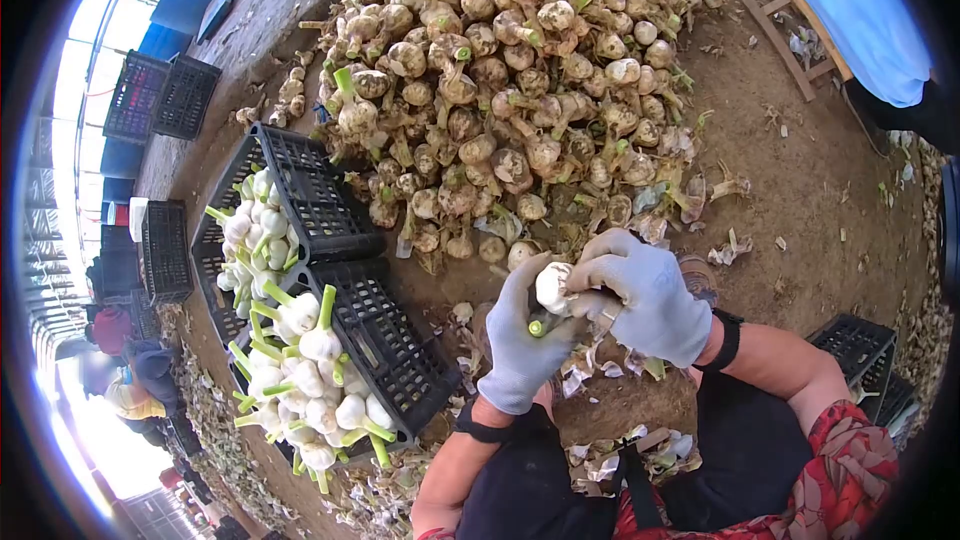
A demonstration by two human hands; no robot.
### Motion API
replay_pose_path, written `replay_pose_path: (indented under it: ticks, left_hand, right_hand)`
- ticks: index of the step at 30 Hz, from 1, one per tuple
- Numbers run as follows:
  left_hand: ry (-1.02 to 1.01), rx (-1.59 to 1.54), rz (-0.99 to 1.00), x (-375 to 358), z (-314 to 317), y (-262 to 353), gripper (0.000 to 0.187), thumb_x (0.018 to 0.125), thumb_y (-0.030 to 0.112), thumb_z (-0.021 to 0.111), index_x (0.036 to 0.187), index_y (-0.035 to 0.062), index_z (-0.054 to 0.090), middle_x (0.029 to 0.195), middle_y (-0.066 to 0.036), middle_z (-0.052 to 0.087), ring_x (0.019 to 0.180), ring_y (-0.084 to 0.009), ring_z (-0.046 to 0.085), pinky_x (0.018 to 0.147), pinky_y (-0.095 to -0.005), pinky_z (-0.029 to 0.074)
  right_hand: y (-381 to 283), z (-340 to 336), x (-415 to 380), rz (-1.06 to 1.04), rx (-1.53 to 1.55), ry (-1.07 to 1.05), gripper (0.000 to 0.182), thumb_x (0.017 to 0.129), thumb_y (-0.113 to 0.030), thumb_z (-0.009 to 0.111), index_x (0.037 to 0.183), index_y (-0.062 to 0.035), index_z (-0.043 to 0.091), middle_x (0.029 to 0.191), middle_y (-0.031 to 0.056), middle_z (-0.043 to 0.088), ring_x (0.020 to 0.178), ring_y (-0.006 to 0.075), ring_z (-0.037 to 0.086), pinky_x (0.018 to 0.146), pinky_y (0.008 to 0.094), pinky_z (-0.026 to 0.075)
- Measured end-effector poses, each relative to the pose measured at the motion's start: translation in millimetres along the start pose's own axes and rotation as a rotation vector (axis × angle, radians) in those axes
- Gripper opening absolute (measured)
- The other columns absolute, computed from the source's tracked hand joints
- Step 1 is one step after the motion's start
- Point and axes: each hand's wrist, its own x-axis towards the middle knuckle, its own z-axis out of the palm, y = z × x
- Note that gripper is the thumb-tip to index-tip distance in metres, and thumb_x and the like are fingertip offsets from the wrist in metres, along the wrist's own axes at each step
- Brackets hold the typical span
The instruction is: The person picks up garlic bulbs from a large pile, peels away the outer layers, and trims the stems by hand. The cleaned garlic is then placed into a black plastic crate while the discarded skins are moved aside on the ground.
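My left hand [524,345], in a grey glove, is wrapped round a white garlic bulb [553,287]. The bulb's cut green stem end [537,328] pokes out below, between the fingers. My right hand [640,295], gloved too, has its fingertips pinched at the right side of the bulb; whether they grip loose skin there is hidden. Just beyond both hands rises a big heap of unpeeled, soil-stained garlic [500,90]. To the left, a black crate [390,350] holds clean white bulbs with green stems.
Behind the near crate stands another black crate [315,190] of clean garlic. Peeled skins [600,470] litter the ground between my knees. A wooden frame [780,45] and a person in light blue [860,10] are at upper right. More crates [855,350] stand at right; other people [135,370] are far left.
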Motion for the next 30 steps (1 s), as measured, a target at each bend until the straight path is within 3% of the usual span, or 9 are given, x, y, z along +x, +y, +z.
replay_pose_path:
  ticks: [4, 8, 10, 15, 18, 22, 26, 28, 30]
  left_hand:
    - [0.034, 0.066, 0.032, -1, 1, 3, 0.064, 0.063, 0.004, 0.079, 0.121, -0.001, 0.052, 0.105, -0.01, 0.063, 0.095, -0.0156, 0.062, 0.084, -0.0291, 0.051]
    - [0.05, 0.151, 0.149, -5, 0, 0, 0.065, 0.063, 0.002, 0.08, 0.121, 0.0, 0.05, 0.111, -0.012, 0.06, 0.099, -0.0176, 0.061, 0.087, -0.03, 0.05]
    - [0.137, 0.055, 0.264, -2, 5, -13, 0.062, 0.064, 0.011, 0.087, 0.115, 0.0014, 0.052, 0.101, -0.014, 0.064, 0.086, -0.0229, 0.068, 0.073, -0.0306, 0.054]
    - [0.195, 0.012, 0.315, -4, 5, -22, 0.061, 0.065, 0.006, 0.084, 0.116, 0.0021, 0.049, 0.1, -0.015, 0.061, 0.084, -0.0258, 0.067, 0.072, -0.0322, 0.054]
    - [0.112, 0.178, 0.375, -1, -3, -14, 0.062, 0.063, 0.002, 0.081, 0.116, 0.0023, 0.05, 0.103, -0.017, 0.06, 0.084, -0.0298, 0.065, 0.069, -0.0343, 0.053]
    - [0.123, 0.326, 0.48, 0, -4, -16, 0.062, 0.062, 0.001, 0.08, 0.117, 0.0026, 0.05, 0.105, -0.017, 0.06, 0.086, -0.0336, 0.063, 0.07, -0.0375, 0.053]
    - [0.194, 0.29, 0.536, 1, -3, -19, 0.064, 0.063, 0.0, 0.082, 0.117, 0.0036, 0.048, 0.101, -0.015, 0.059, 0.085, -0.0297, 0.06, 0.072, -0.0361, 0.05]
    - [0.141, 0.235, 0.47, 0, -4, -17, 0.063, 0.064, 0.0, 0.081, 0.117, 0.0024, 0.048, 0.102, -0.015, 0.059, 0.086, -0.028, 0.06, 0.074, -0.0355, 0.051]
    - [0.146, 0.219, 0.431, -4, 0, -28, 0.061, 0.068, 0.001, 0.079, 0.121, 0.0007, 0.05, 0.106, -0.013, 0.059, 0.093, -0.0232, 0.061, 0.08, -0.0327, 0.051]
  right_hand:
    - [7, 4, 2, -0.001, 0.044, -0.012, 0.013, 0.078, -0.007, 0.069, 0.09, -0.0041, 0.064, 0.087, 0.0086, 0.062, 0.071, 0.0224, 0.062, 0.062, 0.0323, 0.049]
    - [21, 6, 6, 0.555, 0.477, 0.016, 0.01, 0.086, -0.006, 0.06, 0.094, 0.0001, 0.061, 0.088, 0.0075, 0.064, 0.072, 0.0139, 0.059, 0.065, 0.0306, 0.048]
    - [32, 2, 10, 0.772, 0.559, 0.04, 0.01, 0.09, -0.007, 0.057, 0.095, 0.002, 0.06, 0.089, 0.007, 0.065, 0.077, 0.0117, 0.058, 0.069, 0.0292, 0.048]
    - [22, 7, -1, 0.489, 0.637, 0.034, 0.029, 0.087, -0.009, 0.064, 0.114, 0.0002, 0.061, 0.107, 0.0093, 0.059, 0.085, 0.0125, 0.057, 0.073, 0.0275, 0.048]
    - [-2, -4, 5, 0.256, 0.406, -0.075, 0.029, 0.084, -0.009, 0.068, 0.112, -0.0026, 0.064, 0.107, 0.0091, 0.057, 0.087, 0.0154, 0.059, 0.075, 0.0294, 0.049]
    - [13, 14, 4, 0.159, 0.319, 0.019, 0.011, 0.082, -0.008, 0.069, 0.091, -0.0011, 0.067, 0.093, 0.0082, 0.061, 0.082, 0.0157, 0.059, 0.071, 0.0298, 0.048]
    - [58, 19, 5, 0.785, 0.457, 0.14, 0.008, 0.087, -0.008, 0.06, 0.085, -0.0002, 0.063, 0.089, 0.0102, 0.062, 0.078, 0.0147, 0.058, 0.07, 0.0284, 0.048]
    - [51, 8, 2, 0.785, 0.371, 0.099, 0.009, 0.087, -0.006, 0.059, 0.093, -0.0001, 0.062, 0.094, 0.0087, 0.063, 0.081, 0.0136, 0.058, 0.072, 0.0274, 0.048]
    - [39, 12, -2, 0.568, 0.653, 0.079, 0.017, 0.089, -0.007, 0.058, 0.104, 0.0003, 0.06, 0.097, 0.006, 0.063, 0.085, 0.0132, 0.058, 0.074, 0.0272, 0.048]
